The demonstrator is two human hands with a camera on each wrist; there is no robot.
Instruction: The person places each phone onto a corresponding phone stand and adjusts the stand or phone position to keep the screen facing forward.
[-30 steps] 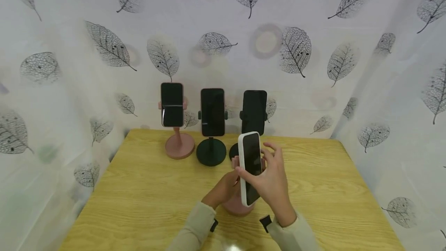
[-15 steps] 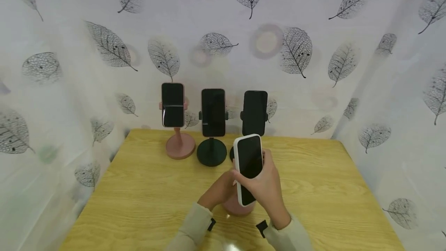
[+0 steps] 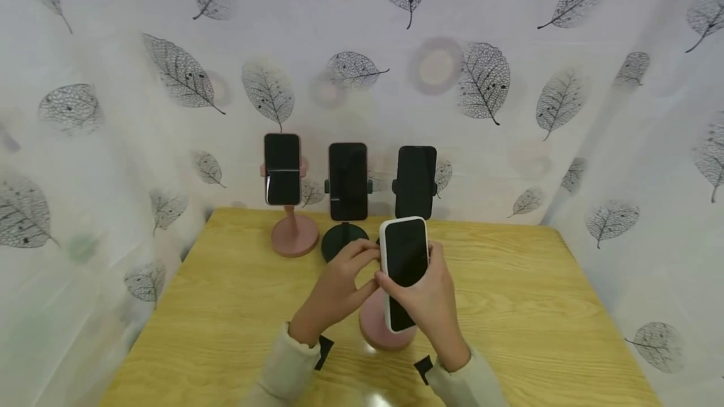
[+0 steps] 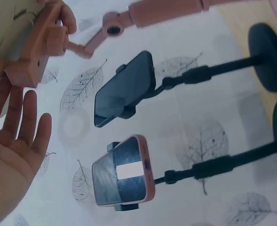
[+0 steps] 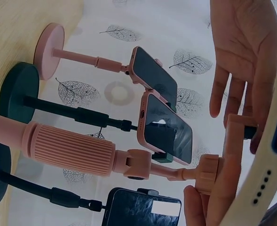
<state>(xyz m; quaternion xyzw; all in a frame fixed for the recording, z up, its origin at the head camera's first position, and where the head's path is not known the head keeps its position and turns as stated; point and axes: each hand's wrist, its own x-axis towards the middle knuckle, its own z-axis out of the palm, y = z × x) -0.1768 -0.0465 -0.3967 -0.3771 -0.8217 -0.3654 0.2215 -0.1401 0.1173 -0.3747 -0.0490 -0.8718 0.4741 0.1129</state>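
Note:
My right hand [image 3: 432, 306] grips a white-cased phone [image 3: 406, 253] with its dark screen facing me, thumb across the lower screen toward the left edge. Behind that phone stands a pink phone stand [image 3: 373, 322], mostly hidden in the head view. Its clamp [image 5: 230, 160] and ribbed stem [image 5: 72, 148] show in the right wrist view, with right-hand fingers [image 5: 193, 202] against the clamp's back. At the phone's left edge, my left hand [image 3: 334, 287] pinches the clamp's end between thumb and fingers. The phone's exact seating in the clamp is hidden.
Along the back of the wooden table [image 3: 226, 306] stand a pink stand [image 3: 295, 236], a dark green stand [image 3: 338, 237] and a dark stand [image 5: 49, 190]. Each bears a phone, the rightmost phone [image 3: 415, 181] just behind my work. A leaf-print curtain [image 3: 362, 17] surrounds the table.
My left hand has left the stand's stem area behind the phone and come up and left to the clamp's side. The phone has turned to face me more and shifted slightly left.

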